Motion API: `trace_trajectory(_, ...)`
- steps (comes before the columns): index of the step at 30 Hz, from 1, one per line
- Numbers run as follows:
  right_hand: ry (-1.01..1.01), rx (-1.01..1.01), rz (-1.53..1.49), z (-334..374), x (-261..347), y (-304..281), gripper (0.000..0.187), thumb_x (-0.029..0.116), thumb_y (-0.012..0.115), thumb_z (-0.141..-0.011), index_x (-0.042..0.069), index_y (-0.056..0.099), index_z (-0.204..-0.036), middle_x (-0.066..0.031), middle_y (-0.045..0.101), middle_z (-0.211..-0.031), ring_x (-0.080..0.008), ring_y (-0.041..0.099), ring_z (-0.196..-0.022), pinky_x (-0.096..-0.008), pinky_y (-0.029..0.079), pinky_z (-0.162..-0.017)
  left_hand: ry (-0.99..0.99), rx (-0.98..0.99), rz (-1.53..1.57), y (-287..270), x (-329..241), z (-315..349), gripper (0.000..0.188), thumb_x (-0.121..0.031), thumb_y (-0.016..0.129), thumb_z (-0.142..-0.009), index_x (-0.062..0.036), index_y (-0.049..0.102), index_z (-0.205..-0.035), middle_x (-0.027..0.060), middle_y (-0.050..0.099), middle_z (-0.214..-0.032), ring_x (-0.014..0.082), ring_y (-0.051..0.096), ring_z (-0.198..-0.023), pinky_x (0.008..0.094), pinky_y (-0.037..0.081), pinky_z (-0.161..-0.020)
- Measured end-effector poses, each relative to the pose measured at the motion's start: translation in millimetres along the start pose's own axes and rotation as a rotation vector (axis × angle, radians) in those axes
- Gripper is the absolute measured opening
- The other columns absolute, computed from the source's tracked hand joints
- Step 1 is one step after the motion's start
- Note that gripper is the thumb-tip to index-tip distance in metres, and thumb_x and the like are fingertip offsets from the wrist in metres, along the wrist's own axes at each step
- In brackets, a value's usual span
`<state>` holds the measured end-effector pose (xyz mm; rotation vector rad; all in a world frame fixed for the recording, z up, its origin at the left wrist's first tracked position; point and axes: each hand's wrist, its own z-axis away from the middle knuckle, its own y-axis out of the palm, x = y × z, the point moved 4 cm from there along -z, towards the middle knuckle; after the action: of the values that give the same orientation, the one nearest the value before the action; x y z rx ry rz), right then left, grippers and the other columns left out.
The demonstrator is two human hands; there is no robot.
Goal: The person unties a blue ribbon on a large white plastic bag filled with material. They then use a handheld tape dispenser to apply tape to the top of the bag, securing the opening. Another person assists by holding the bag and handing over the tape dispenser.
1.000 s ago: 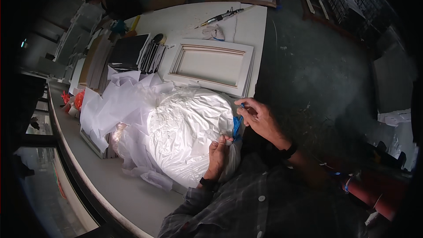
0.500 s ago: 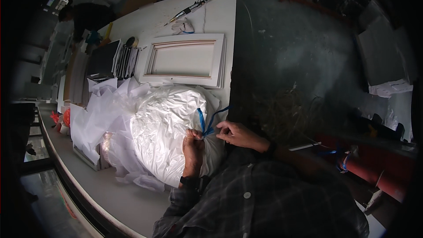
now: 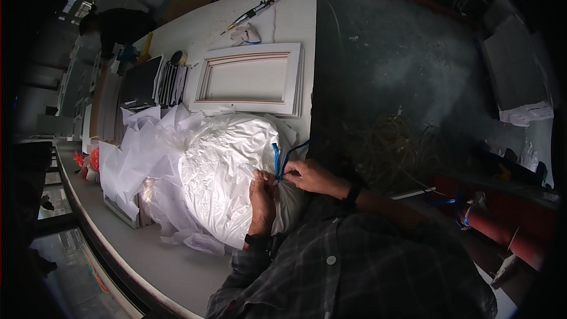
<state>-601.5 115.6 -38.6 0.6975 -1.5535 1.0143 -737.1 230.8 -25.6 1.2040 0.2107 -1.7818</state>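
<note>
A large, bulging white plastic bag (image 3: 218, 171) lies on the table in front of me. A blue tie strap (image 3: 276, 156) is around its gathered neck at the side nearest my right, with loose ends sticking up and out. My left hand (image 3: 261, 204) is closed on the bag's neck, right beside the base of the strap. From the right, my right hand (image 3: 316, 178) pinches the blue strap close to the left fingertips. The fingers partly hide where the strap goes round the neck.
Crumpled translucent white sheets (image 3: 139, 153) lie against the bag's left side. Beyond it are stacked white rectangular frames (image 3: 295, 77), dark folders (image 3: 142, 82), a crumpled cloth (image 3: 244, 35) and a slim metal tool (image 3: 254, 13). A person (image 3: 121, 26) bends over at far left. Tangled strips (image 3: 393, 147) litter the floor.
My right hand has moved slightly left, and its fingers have closed on the blue strap. The left hand keeps its hold on the bag.
</note>
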Motion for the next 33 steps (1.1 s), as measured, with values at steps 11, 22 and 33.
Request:
trace_trajectory(11, 0.170, 0.316, -0.045, -7.5, 3.4, 7.1, 0.030, 0.028, 0.061, -0.102, 0.000, 0.066, -0.097, -0.0163, 0.067, -0.076, -0.0271, 0.069, -0.068, -0.0403, 0.053, -0.066, -0.172, 0.014, 0.050, -3.9, -16.8, 0.4, 0.033, -0.043, 0.042, -0.115, -0.0184, 0.054, -0.095, -0.0031, 0.057, -0.085, 0.0076, 0.036, -0.054, 0.0253, 0.030, -0.051)
trace_trajectory(22, 0.524, -0.225, -0.325, 88.4, -58.2, -115.4, 0.031, 0.025, 0.059, -0.105, 0.003, 0.060, -0.084, 0.0004, 0.055, -0.071, -0.0079, 0.056, -0.060, -0.0270, 0.047, -0.059, -0.054, -0.184, 0.228, -49.3, -43.7, -12.6, 0.034, -0.041, 0.043, -0.115, -0.0170, 0.052, -0.092, -0.0036, 0.047, -0.078, 0.0046, 0.023, -0.048, 0.0230, 0.021, -0.044)
trace_trajectory(33, -0.082, -0.971, -0.691, 80.7, 61.3, -343.5, 0.023, 0.024, 0.050, -0.109, 0.013, 0.047, -0.089, 0.0023, 0.044, -0.079, -0.0099, 0.045, -0.068, -0.0326, 0.050, -0.081, 0.011, -0.136, 0.045, -35.5, -48.8, -7.3, 0.036, -0.041, 0.045, -0.114, -0.0160, 0.051, -0.089, -0.0038, 0.045, -0.075, 0.0041, 0.023, -0.047, 0.0244, 0.019, -0.043)
